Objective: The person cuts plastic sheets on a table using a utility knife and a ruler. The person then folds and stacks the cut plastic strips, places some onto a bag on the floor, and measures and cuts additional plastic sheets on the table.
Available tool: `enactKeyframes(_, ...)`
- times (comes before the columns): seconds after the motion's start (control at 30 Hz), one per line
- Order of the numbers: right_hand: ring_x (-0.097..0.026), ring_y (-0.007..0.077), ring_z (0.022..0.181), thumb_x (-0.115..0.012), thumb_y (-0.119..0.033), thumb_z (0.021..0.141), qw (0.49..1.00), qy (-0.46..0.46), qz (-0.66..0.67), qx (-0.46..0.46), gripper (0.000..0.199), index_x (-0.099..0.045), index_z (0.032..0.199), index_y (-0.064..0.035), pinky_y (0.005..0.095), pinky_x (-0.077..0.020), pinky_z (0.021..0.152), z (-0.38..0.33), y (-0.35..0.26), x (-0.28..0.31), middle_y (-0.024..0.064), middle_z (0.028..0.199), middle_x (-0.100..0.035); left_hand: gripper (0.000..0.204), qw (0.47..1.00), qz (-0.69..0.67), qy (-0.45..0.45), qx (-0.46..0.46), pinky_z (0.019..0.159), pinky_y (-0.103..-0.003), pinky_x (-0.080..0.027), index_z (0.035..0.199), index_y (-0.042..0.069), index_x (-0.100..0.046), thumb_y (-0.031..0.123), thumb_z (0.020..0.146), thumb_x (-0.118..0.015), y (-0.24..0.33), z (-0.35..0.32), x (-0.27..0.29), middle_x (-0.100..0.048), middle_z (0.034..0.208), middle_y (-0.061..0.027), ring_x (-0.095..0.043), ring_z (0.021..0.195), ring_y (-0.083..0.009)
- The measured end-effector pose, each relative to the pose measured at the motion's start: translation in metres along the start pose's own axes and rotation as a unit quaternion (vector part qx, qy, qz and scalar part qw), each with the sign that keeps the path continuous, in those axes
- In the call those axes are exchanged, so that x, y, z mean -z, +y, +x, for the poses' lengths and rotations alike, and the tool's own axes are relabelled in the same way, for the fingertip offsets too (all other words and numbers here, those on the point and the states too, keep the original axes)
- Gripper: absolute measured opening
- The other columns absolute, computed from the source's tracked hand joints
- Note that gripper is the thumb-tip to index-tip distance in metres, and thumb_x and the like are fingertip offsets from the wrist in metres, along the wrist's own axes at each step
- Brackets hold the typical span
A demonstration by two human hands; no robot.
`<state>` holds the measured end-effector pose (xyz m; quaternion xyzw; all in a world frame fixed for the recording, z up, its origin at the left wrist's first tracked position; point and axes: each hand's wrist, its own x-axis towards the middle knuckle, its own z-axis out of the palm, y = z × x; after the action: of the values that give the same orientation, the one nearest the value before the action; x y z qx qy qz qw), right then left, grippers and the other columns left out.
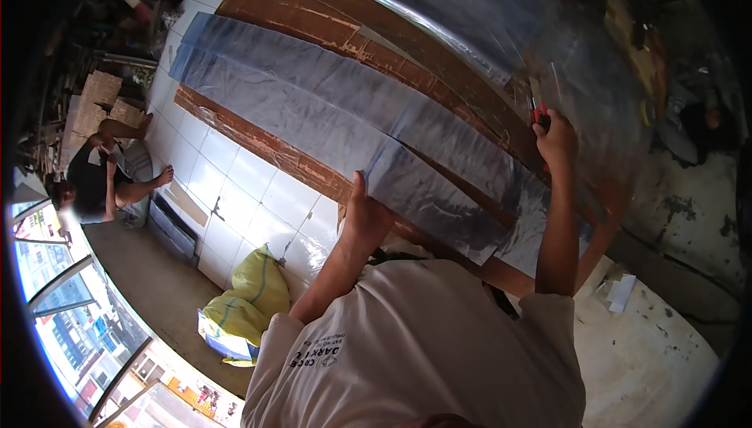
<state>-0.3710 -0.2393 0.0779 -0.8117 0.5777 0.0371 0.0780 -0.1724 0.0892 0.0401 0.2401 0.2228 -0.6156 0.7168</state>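
Observation:
Long strips of clear bluish plastic sheet [313, 87] lie overlapping along a worn brown wooden board [266, 142]. At the near edge of the sheet, my left hand [366, 220] is closed on it with the thumb on top; its other fingers are mostly hidden. My right hand [558, 142], further right, is closed around a red and black utility knife [539, 113]. A pale, blade-like tip points away from me beyond the handle. The knife is near a long, narrow brown strip [439, 56] lying lengthwise on the board.
More clear plastic sheeting [470, 5] covers the far right side. A yellow sack [254, 291] lies on the white tiled floor [243, 201] to the left. Another person [102, 169] sits at the far left near stacked cardboard [98, 99]. Dark clutter fills the right rim.

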Motion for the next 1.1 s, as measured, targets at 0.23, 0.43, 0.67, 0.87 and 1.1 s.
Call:
enactKeyframes(0.23, -0.060, 0.0385, 0.105, -0.068, -0.017, 0.088, 0.989, 0.092, 0.046, 0.105, 0.033, -0.055, 0.115, -0.0032, 0.0475, -0.0481, 0.086, -0.015, -0.009, 0.003, 0.0174, 0.107, -0.063, 0.062, 0.998, 0.031, 0.045, -0.023, 0.116, -0.054, -0.022, 0.143, 0.012, -0.037, 0.053, 0.097, -0.048, -0.001, 0.004, 0.009, -0.043, 0.147, -0.0151, -0.036, 0.139, -0.0358)
enactKeyframes(0.43, -0.066, 0.0367, 0.089, -0.066, -0.012, 0.090, 0.944, 0.067, 0.271, 0.177, 0.036, -0.053, 0.122, -0.0027, 0.0430, -0.0514, 0.072, -0.072, -0.073, 0.042, 0.0183, 0.100, -0.068, 0.076, 0.990, 0.045, 0.132, 0.002, 0.116, -0.056, -0.019, 0.151, 0.016, -0.021, 0.055, 0.095, -0.053, 0.000, 0.004, 0.014, -0.033, 0.153, -0.0150, -0.032, 0.141, -0.0383)
enactKeyframes(0.67, -0.063, 0.0304, 0.065, -0.055, -0.004, 0.088, 0.905, -0.178, 0.150, 0.356, 0.064, -0.037, 0.148, -0.0158, 0.0405, -0.0517, 0.055, -0.122, -0.120, 0.024, 0.0127, 0.086, -0.056, 0.080, 0.991, 0.040, 0.125, 0.013, 0.114, -0.054, -0.026, 0.153, 0.011, -0.016, 0.056, 0.096, -0.050, -0.007, 0.009, 0.042, -0.033, 0.153, -0.0174, -0.032, 0.141, -0.0374)
enactKeyframes(0.87, -0.059, 0.0257, 0.058, -0.059, 0.005, 0.079, 0.898, -0.171, 0.063, 0.401, 0.075, -0.040, 0.148, -0.0180, 0.0365, -0.0483, 0.050, -0.125, -0.134, 0.029, 0.0102, 0.079, -0.052, 0.076, 0.950, 0.211, 0.214, 0.082, 0.080, -0.034, -0.050, 0.149, 0.005, -0.028, 0.060, 0.098, -0.044, 0.004, 0.003, 0.030, -0.060, 0.118, -0.0149, -0.061, 0.089, -0.0184)
enactKeyframes(1.1, -0.060, 0.0247, 0.058, -0.059, 0.005, 0.077, 0.903, -0.122, 0.012, 0.411, 0.077, -0.041, 0.148, -0.0192, 0.0352, -0.0500, 0.051, -0.131, -0.146, 0.019, 0.0100, 0.081, -0.054, 0.080, 0.954, 0.201, 0.214, 0.069, 0.078, -0.034, -0.049, 0.152, 0.004, -0.021, 0.059, 0.099, -0.042, -0.001, 0.004, 0.011, -0.049, 0.133, -0.0108, -0.056, 0.094, -0.0161)
